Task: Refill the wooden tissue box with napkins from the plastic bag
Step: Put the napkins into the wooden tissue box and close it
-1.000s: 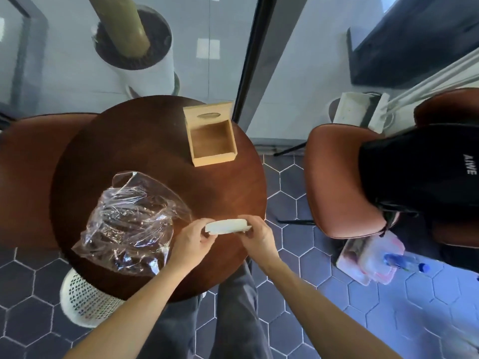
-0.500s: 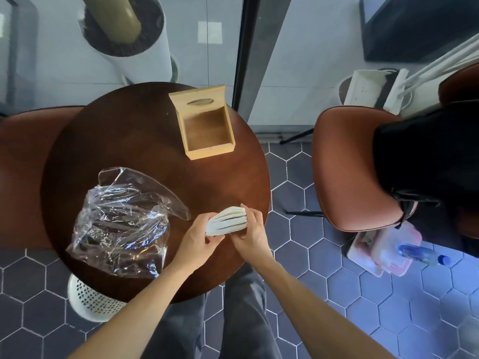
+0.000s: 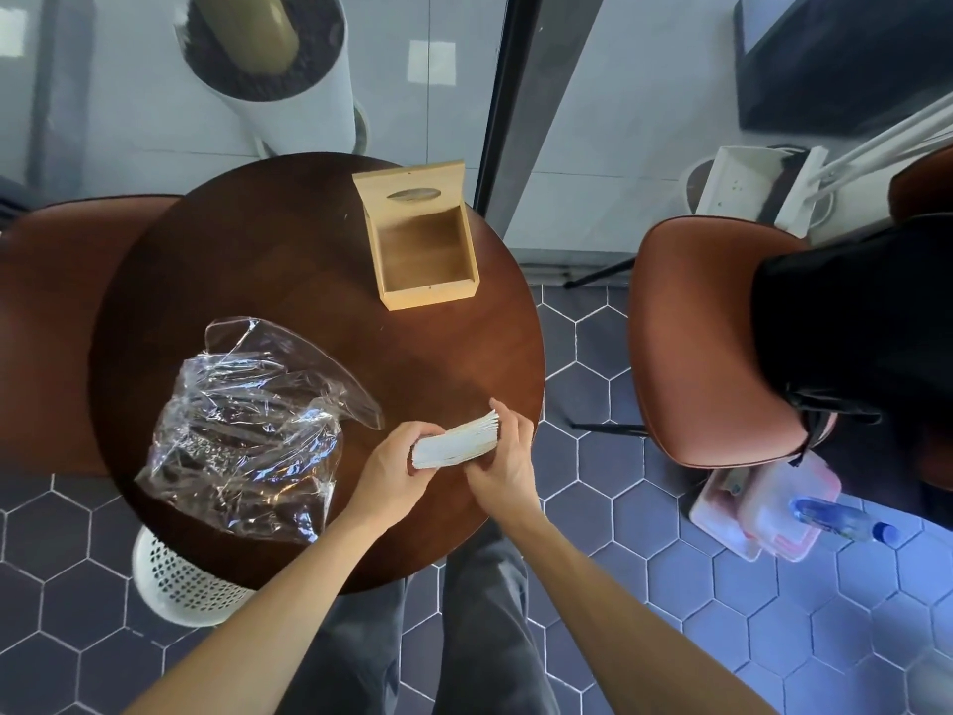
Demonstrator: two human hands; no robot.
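The flat white stack of paper napkins [image 3: 456, 445], level between both hands a second ago, is now tilted and fanned at its right edge. The left hand [image 3: 393, 469] clamps one end, the right hand [image 3: 503, 456] the other, probably squaring it. The open, empty light wooden tissue box [image 3: 424, 252] waits across the round dark wooden table [image 3: 268, 260]; the crumpled clear plastic bag [image 3: 247, 430] lies just left.
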